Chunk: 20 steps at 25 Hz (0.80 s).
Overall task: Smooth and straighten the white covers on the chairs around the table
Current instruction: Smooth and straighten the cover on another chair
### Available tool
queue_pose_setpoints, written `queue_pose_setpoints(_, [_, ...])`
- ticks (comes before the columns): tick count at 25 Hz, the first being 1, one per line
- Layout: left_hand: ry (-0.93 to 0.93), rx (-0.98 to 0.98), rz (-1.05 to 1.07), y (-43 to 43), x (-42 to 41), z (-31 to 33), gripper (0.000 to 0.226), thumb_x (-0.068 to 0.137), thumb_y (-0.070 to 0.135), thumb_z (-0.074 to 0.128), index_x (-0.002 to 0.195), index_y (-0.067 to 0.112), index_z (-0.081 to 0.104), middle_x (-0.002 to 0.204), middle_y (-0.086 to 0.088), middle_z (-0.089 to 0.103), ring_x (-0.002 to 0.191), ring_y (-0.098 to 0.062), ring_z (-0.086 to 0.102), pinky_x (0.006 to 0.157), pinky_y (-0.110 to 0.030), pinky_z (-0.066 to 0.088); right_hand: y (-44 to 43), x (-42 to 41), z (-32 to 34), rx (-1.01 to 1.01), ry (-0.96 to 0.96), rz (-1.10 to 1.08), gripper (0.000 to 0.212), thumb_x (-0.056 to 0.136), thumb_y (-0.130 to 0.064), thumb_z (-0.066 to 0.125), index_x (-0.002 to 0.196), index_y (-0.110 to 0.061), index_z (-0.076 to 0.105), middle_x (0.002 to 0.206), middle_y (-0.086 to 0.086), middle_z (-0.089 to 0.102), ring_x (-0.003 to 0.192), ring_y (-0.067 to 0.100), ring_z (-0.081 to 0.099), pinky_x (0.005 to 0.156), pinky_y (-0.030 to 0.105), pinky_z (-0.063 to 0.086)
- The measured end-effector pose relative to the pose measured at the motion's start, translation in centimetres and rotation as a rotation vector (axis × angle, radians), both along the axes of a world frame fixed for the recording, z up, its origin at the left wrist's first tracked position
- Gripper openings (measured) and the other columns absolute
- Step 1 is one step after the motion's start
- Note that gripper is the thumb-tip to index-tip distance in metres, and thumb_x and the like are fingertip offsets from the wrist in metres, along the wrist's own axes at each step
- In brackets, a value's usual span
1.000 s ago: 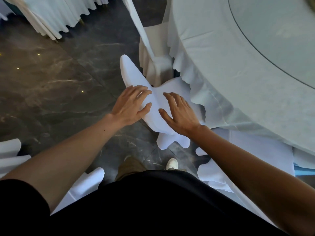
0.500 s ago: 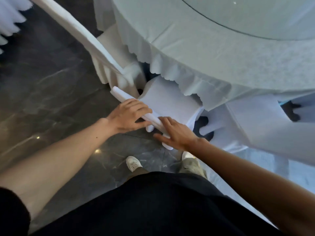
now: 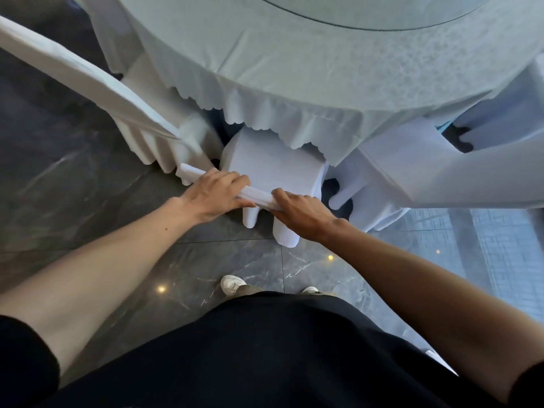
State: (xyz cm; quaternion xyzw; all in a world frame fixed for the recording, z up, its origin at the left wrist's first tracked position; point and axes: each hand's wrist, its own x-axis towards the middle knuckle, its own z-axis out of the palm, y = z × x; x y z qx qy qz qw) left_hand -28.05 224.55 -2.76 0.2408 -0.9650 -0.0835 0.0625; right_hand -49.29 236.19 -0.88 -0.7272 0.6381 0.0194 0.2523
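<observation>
A chair in a white cover [image 3: 273,169] stands right in front of me, its seat pushed partly under the round table [image 3: 309,54]. The top edge of its backrest runs from upper left to lower right. My left hand [image 3: 216,195] is closed over that top edge near its left part. Just to the right, my right hand [image 3: 300,214] grips the same edge. The cover's scalloped hem hangs below my hands. The backrest's face is hidden from this angle.
Another white-covered chair [image 3: 97,89] stands close on the left, and a third [image 3: 412,172] on the right, both tucked against the table. The table's pale cloth has a scalloped hem. Dark marble floor [image 3: 73,187] lies to the left and beneath my feet.
I have moved to stand squarely behind the chair. My hands went from lying flat on the cover to gripping the backrest's top edge.
</observation>
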Motion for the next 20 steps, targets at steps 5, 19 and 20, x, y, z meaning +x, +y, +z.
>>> queue_pose_setpoints(5, [0.076,0.004,-0.042,6.9,-5.3,0.1,0.067,0.089,0.070,0.025,0.096,0.014,0.060,0.081,-0.004,0.064,0.070,-0.027,0.061,0.061,-0.038,0.050,5.9,-6.8,0.3,-0.021,0.030,0.112,0.026,0.103,-0.038,0.039,0.112,-0.014,0.039,0.101,0.006,0.059,0.067,0.027,0.043,0.060,0.037,0.033])
queue_pose_setpoints(19, [0.189,0.026,0.073,19.1,-16.6,-0.9,0.047,0.088,0.063,0.043,0.111,0.024,0.056,0.088,0.008,0.069,0.065,-0.021,0.064,0.048,-0.026,0.038,16.4,-20.4,-2.6,-0.324,-0.081,0.104,0.045,0.097,-0.054,0.043,0.120,-0.015,0.049,0.110,0.003,0.063,0.091,0.023,0.059,0.080,0.036,0.048])
queue_pose_setpoints(20, [0.202,0.004,0.068,19.2,-16.6,-1.0,0.046,0.088,0.061,0.044,0.112,0.024,0.056,0.088,0.007,0.070,0.064,-0.021,0.064,0.047,-0.027,0.041,16.5,-20.0,-2.8,-0.346,-0.098,0.087,0.049,0.098,-0.056,0.037,0.122,-0.015,0.050,0.113,0.002,0.063,0.096,0.022,0.058,0.083,0.037,0.047])
